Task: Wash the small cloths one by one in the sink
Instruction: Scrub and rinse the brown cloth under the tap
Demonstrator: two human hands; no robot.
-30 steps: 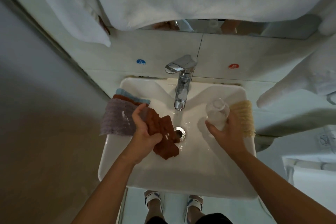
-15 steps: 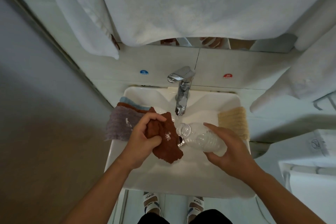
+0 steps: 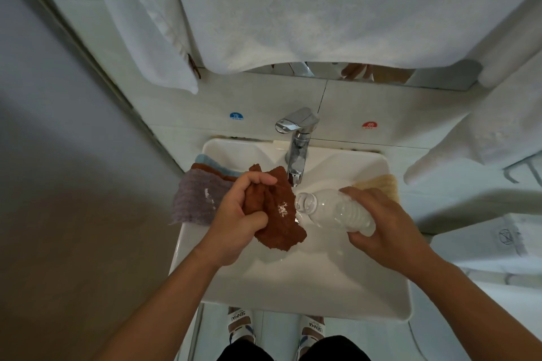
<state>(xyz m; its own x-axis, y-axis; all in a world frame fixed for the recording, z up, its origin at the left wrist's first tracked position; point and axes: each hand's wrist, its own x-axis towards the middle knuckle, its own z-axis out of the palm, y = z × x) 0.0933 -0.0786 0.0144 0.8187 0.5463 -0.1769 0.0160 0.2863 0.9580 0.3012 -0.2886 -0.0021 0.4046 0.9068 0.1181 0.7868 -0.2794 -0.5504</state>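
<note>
Only the first cloth is soaped

Now our left hand (image 3: 234, 214) bunches the rust cloth (image 3: 278, 214) over the sink (image 3: 293, 287); our right hand (image 3: 387, 223) curls round the tipped bottle (image 3: 334, 211). White powder sits on it. Purple cloth (image 3: 193, 199) and yellow cloth (image 3: 378, 184) wait on the rims.

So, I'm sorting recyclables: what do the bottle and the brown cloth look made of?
The bottle looks like thin clear plastic, glossy and ribbed, so see-through. The brown cloth in the left hand seems soft terry-like fabric, matte and crumpled; the fibre can't be told.
</note>
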